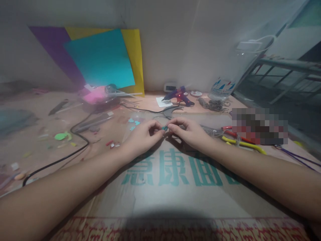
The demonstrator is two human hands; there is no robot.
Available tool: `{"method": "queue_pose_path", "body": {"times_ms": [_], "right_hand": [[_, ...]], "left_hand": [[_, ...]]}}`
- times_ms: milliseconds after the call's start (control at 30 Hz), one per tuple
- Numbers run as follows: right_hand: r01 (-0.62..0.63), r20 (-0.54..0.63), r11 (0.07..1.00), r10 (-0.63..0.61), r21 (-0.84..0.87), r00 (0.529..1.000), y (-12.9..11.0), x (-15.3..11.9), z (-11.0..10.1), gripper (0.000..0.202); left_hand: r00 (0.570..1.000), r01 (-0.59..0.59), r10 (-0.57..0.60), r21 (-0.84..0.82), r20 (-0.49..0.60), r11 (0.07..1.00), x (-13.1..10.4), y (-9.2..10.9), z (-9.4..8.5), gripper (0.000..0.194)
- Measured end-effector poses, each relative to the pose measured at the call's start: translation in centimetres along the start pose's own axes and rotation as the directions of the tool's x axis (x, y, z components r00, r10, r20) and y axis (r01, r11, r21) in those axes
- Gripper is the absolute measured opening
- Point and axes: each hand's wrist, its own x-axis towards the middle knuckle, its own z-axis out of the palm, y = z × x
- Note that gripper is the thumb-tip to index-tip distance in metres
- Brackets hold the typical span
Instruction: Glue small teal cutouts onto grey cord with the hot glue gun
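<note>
A small teal piece (164,128), perhaps foam or paper, is pinched between the fingertips of both hands above the board. My left hand (146,133) is closed, with thumb and forefinger meeting at the piece's left side. From the other side my right hand (187,131) pinches it the same way. Fingers cover most of the piece, so its exact shape is hidden. Several light-blue cut pieces (134,123) lie just left of my left hand. The board (173,197) below, printed with green characters, lies flat.
A glue gun (180,96) with a red light rests at the back, its black cord (82,144) running left. Yellow-handled pliers (247,144) lie right. Coloured sheets (105,60) lean on the wall; a clear plastic container (223,83) stands back right. Scraps litter the left.
</note>
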Motion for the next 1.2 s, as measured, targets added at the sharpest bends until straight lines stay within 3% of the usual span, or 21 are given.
{"method": "queue_pose_path", "body": {"times_ms": [733,933,1200], "right_hand": [[0.077,-0.032,0.961,-0.089,-0.267,0.996,-1.3,-0.2,-0.1,0.017],[0.053,-0.022,0.996,-0.055,-0.067,0.998,-0.1,0.0,-0.2,0.036],[0.007,-0.033,1.0,-0.006,0.023,0.999,-0.1,0.0,-0.1,0.026]], "left_hand": [[0.996,-0.078,0.077,0.041,0.038,0.996,-0.1,-0.2,0.2,0.015],[0.999,-0.037,0.036,0.025,0.034,0.999,-0.1,0.1,0.2,0.013],[1.0,-0.005,0.005,-0.021,0.019,1.0,0.0,0.0,0.1,0.015]]}}
